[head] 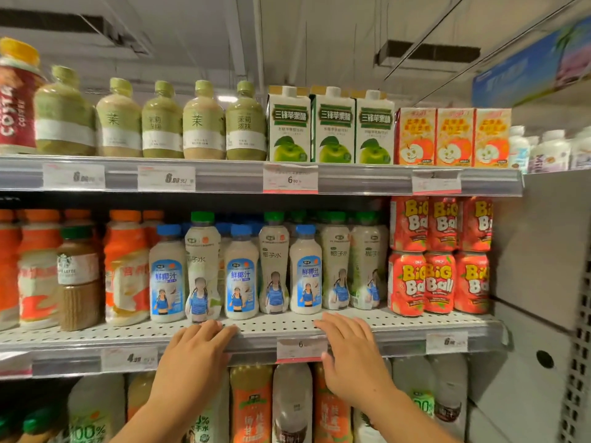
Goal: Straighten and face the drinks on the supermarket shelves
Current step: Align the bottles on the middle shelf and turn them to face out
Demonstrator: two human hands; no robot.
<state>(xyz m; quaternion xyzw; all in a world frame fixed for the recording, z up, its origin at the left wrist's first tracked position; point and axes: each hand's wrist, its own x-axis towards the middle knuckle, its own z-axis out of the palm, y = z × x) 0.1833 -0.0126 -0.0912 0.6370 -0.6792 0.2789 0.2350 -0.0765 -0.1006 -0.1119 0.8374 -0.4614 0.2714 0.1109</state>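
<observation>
Left hand (200, 342) flat, fingers together on perforated white metal middle shelf (415, 327) edge, right hand (348, 343) likewise (holding nothing), white blue-capped coconut milk bottles (241, 276) upright just behind fingertips, green-capped ones between.

Blue-capped bottles (241, 273): white, blue label. Green-capped bottles (274, 263): pale, whitish label. Orange bottles (126, 266): orange cap, orange-white wrap. Cans (439, 282): red, yellow lettering. Top-shelf bottles (203, 121): pale green, white band. Cartons (334, 127): white, green apple. Small cartons (454, 137): orange-yellow, red apple. Middle shelf (399, 321): white, dotted perforations.
</observation>
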